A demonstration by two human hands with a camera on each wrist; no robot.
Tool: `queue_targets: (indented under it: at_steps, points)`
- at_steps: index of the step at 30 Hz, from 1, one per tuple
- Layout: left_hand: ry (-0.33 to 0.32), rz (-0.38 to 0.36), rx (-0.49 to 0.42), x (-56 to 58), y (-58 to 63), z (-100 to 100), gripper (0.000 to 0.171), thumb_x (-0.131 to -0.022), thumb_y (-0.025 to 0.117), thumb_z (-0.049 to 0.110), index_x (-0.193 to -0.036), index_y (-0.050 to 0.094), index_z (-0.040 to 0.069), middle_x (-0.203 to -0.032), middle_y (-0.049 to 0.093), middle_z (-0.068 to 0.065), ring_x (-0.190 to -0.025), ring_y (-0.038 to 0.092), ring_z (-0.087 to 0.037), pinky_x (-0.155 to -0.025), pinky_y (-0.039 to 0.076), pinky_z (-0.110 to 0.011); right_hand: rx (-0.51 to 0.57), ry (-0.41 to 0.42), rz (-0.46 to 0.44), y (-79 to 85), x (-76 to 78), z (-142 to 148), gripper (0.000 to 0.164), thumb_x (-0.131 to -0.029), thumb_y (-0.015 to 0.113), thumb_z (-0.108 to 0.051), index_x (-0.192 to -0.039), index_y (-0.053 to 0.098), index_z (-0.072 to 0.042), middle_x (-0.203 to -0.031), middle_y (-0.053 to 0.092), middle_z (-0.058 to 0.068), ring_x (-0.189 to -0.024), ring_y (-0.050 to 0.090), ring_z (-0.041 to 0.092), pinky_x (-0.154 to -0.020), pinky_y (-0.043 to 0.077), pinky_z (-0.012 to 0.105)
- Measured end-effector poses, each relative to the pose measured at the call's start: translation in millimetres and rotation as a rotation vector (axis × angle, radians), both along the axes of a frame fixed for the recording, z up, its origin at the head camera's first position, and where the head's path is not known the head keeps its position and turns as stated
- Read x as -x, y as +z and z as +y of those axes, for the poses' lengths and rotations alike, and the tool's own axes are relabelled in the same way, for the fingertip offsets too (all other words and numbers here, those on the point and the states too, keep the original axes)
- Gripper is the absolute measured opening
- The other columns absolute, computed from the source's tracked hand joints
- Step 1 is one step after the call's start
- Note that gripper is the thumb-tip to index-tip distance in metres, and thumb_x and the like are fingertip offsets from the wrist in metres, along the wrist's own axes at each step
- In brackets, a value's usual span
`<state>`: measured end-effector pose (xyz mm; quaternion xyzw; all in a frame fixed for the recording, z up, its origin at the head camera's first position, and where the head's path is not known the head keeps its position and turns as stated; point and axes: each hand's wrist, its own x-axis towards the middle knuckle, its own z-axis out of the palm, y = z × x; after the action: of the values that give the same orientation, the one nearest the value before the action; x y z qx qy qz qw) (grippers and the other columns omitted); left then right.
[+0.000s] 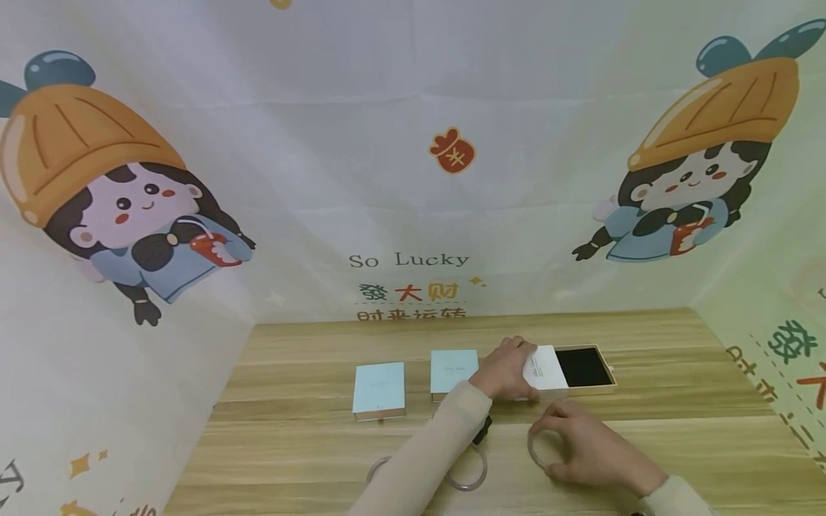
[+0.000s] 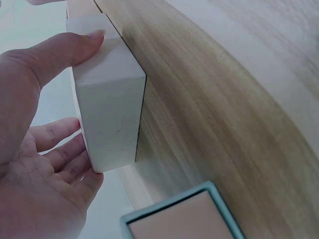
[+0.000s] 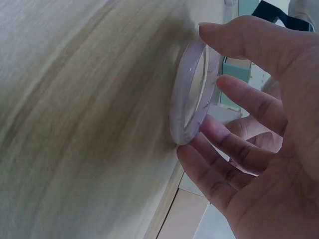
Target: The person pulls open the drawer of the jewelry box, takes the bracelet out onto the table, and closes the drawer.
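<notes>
A white drawer box point(image 1: 545, 368) lies on the table with its inner tray point(image 1: 584, 367), lined in black, slid partly out to the right. My left hand point(image 1: 506, 369) grips the box's white sleeve; in the left wrist view the thumb is on one side of the sleeve point(image 2: 112, 119) and the fingers on the opposite side. Nearer the front, my right hand point(image 1: 590, 444) holds a pale, translucent bangle point(image 1: 534, 450) between thumb and fingertips. The right wrist view shows this bangle point(image 3: 180, 107) tilted up close to the tabletop.
Two light blue boxes stand left of the white one, a far-left box point(image 1: 378, 388) and a middle box point(image 1: 452, 369) partly behind my left arm. Two more bangles, one left point(image 1: 373, 469) and one right point(image 1: 474, 486) of my left sleeve, are partly covered. Printed cloth walls enclose the wooden table point(image 1: 290, 401).
</notes>
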<state>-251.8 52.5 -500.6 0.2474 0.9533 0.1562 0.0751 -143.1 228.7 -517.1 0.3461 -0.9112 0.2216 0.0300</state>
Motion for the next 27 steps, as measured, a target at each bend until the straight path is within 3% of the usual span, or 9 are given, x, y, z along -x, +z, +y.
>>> queue_targets:
  at_steps: [10,15,20,27]
  points:
    - [0.006,-0.008,-0.003,2.2,2.4,-2,0.089,-0.077,0.090,0.038,-0.153,0.047,0.017,-0.146,0.052,0.004,-0.129,0.048,-0.010,-0.104,0.045,-0.020,0.001,0.014,0.045,-1.3,0.6,-3,0.049,-0.066,0.092,-0.024,-0.111,0.073,-0.026,-0.110,0.059,-0.010,-0.104,0.054,0.009,-0.087,0.055,0.036]
    - [0.002,-0.005,0.003,2.5,2.7,-1,0.089,-0.077,0.090,0.038,-0.153,0.047,0.017,-0.147,0.052,0.004,-0.130,0.048,-0.010,-0.105,0.045,-0.020,-0.007,0.007,0.007,1.6,0.6,-2,0.046,-0.070,0.092,-0.030,-0.112,0.072,-0.029,-0.112,0.060,-0.012,-0.107,0.056,0.009,-0.090,0.055,0.038]
    - [0.001,-0.003,-0.003,1.2,2.1,-1,0.089,-0.077,0.090,0.037,-0.152,0.048,0.017,-0.146,0.052,0.005,-0.130,0.048,-0.010,-0.105,0.044,-0.019,-0.007,-0.004,0.006,10.2,1.0,0,0.043,-0.075,0.089,-0.035,-0.113,0.071,-0.029,-0.118,0.063,-0.014,-0.113,0.060,0.012,-0.094,0.056,0.041]
    - [0.001,-0.007,-0.024,-0.1,1.0,0,0.088,-0.075,0.091,0.035,-0.151,0.050,0.017,-0.142,0.055,0.005,-0.122,0.049,-0.009,-0.097,0.045,-0.017,0.066,-0.016,0.022,24.4,9.0,12,0.039,-0.080,0.088,-0.028,-0.115,0.072,-0.027,-0.121,0.068,-0.012,-0.113,0.058,0.010,-0.094,0.055,0.039]
